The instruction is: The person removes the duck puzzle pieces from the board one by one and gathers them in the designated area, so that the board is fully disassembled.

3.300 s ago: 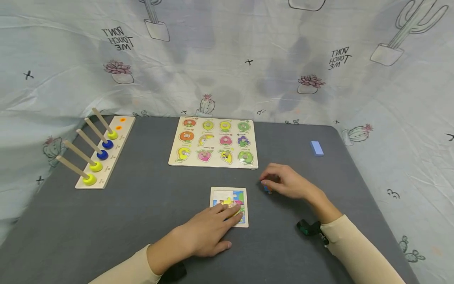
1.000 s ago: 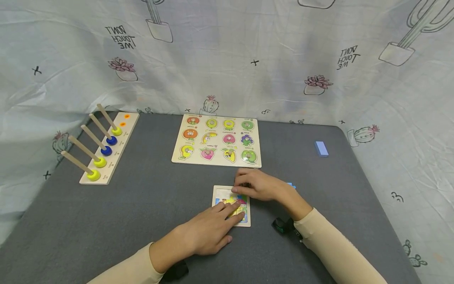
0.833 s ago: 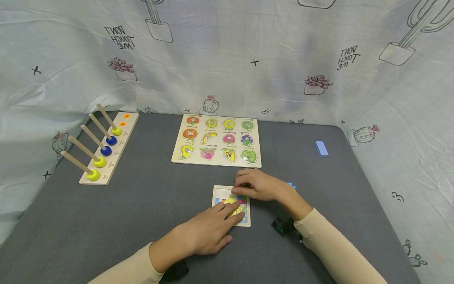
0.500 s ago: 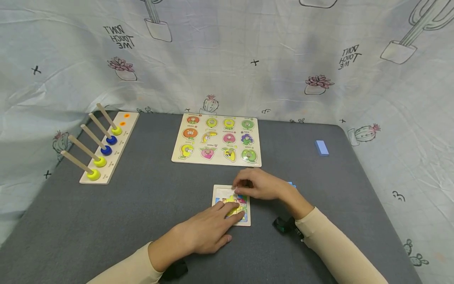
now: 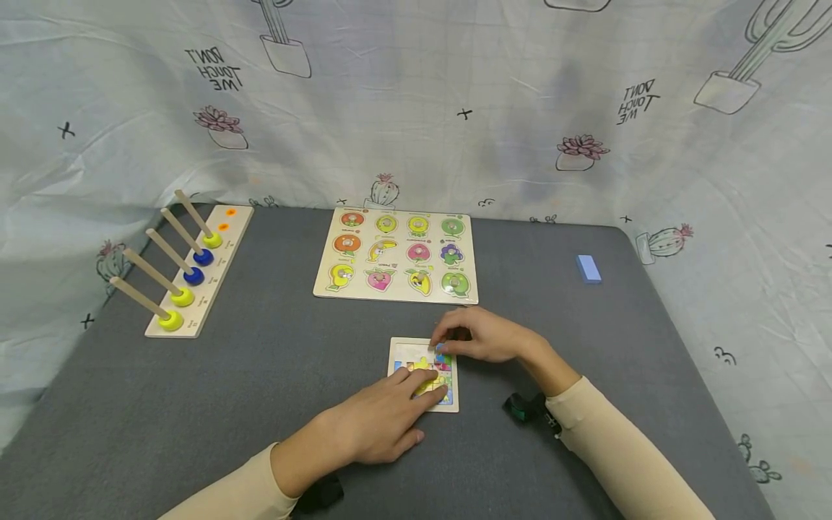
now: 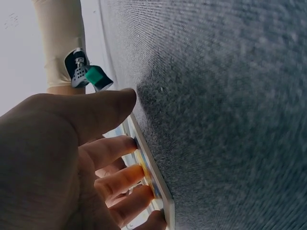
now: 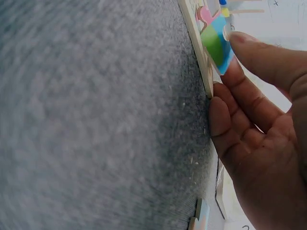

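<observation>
A small jigsaw puzzle in a wooden tray lies on the grey table, with bare wood showing at its upper left. My left hand rests on the puzzle's lower part, fingers extended and covering several pieces. In the left wrist view, the fingertips of the left hand touch the puzzle near the tray's edge. My right hand is at the upper right corner. Its thumb and index finger pinch a green-and-blue puzzle piece, which looks tilted up from the tray in the right wrist view.
A fruit knob-puzzle board lies behind the tray. To the left stands a peg board with yellow and blue rings. A blue block lies at the far right. A loose puzzle piece shows low in the right wrist view.
From beside a loose piece on the right, my right hand has come to the tray's upper right corner. Lately it has shifted slightly right with the green-and-blue piece. The left hand stays put.
</observation>
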Available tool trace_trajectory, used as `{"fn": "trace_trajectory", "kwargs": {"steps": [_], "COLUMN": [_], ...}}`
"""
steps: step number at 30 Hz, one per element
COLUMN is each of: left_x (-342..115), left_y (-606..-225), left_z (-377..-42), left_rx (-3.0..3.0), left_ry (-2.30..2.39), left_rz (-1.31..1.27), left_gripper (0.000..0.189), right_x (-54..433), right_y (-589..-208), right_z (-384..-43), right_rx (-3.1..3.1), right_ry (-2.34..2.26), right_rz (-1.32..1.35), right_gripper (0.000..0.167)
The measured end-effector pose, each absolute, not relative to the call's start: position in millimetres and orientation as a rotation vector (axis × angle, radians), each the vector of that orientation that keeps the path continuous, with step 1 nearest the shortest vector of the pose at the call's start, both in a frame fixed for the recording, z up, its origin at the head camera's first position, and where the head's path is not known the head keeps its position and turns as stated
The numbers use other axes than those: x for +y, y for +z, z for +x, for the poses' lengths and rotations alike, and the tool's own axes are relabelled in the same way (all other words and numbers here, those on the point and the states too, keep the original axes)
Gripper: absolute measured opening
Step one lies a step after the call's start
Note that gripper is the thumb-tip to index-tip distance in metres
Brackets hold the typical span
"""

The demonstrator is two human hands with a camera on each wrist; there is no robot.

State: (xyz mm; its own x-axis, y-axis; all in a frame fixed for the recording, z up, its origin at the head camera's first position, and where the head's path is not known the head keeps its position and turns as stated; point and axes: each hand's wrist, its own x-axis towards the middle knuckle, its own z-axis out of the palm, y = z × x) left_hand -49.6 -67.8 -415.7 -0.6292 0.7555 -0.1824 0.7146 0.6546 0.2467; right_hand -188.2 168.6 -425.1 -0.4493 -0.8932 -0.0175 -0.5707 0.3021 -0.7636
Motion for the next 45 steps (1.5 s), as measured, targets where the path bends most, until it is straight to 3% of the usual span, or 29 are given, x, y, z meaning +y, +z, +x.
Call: {"fn": "trace_trajectory", "kwargs": {"steps": [15,45], "left_x": [-68,-72], "left_y": [-419,-421], "left_z": [-49,-47], "left_rx": [2.610,2.605], "left_ry": [0.257,0.328], "left_rz": [1.170,1.150], "left_gripper": [0.070,0.071], "right_x": [184,264], "right_y": [-417,-392], "right_z": [-187,-188], "right_rx": [2.032,2.296], "right_ry": [-1.145,-1.075], "right_rz": [-1.144,-0.954], "right_gripper": [0.016,0.007]}}
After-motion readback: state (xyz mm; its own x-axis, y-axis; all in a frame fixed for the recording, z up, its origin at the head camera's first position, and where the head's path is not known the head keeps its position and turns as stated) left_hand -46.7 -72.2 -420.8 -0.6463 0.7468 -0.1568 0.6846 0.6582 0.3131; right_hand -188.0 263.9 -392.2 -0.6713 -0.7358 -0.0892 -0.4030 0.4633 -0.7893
